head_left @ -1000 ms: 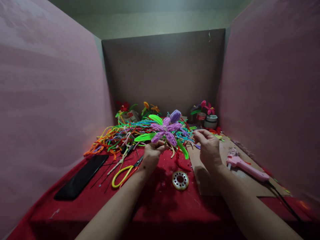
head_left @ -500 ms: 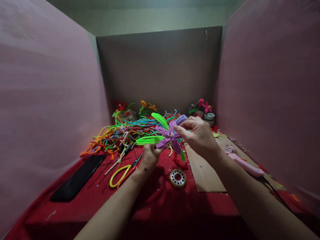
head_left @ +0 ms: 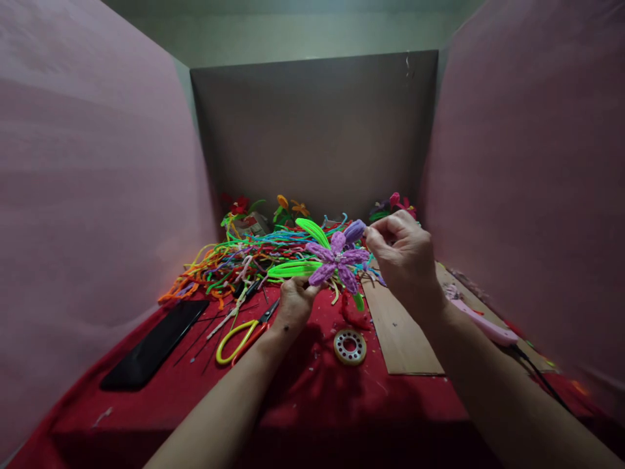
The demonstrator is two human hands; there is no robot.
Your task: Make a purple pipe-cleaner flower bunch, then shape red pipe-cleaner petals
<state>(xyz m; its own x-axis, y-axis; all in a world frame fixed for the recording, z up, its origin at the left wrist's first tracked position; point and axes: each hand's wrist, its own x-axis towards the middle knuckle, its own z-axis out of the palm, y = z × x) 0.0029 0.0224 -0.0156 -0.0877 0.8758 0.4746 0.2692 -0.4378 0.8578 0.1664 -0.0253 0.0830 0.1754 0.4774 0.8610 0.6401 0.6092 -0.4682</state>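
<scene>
A purple pipe-cleaner flower [head_left: 338,258] with bright green looped leaves [head_left: 295,269] is held up over the table. My left hand [head_left: 295,301] is closed round its lower part, behind the petals, where the stem is hidden. My right hand [head_left: 404,260] is closed in a pinch at the upper right of the flower, with thumb and forefinger at the tip of a violet bud [head_left: 354,230]. The bud stands behind the open petals.
Scissors [head_left: 237,341] and a black phone [head_left: 155,345] lie at left on the red cloth [head_left: 205,410]. A tape roll [head_left: 349,346], cardboard [head_left: 405,332] and a pink corded tool [head_left: 483,322] are nearer the right. Behind is a heap of coloured pipe cleaners [head_left: 224,260].
My right hand has moved from the flower's upper petal up and right to the violet bud. The petals now show more fully, while my left hand keeps its hold.
</scene>
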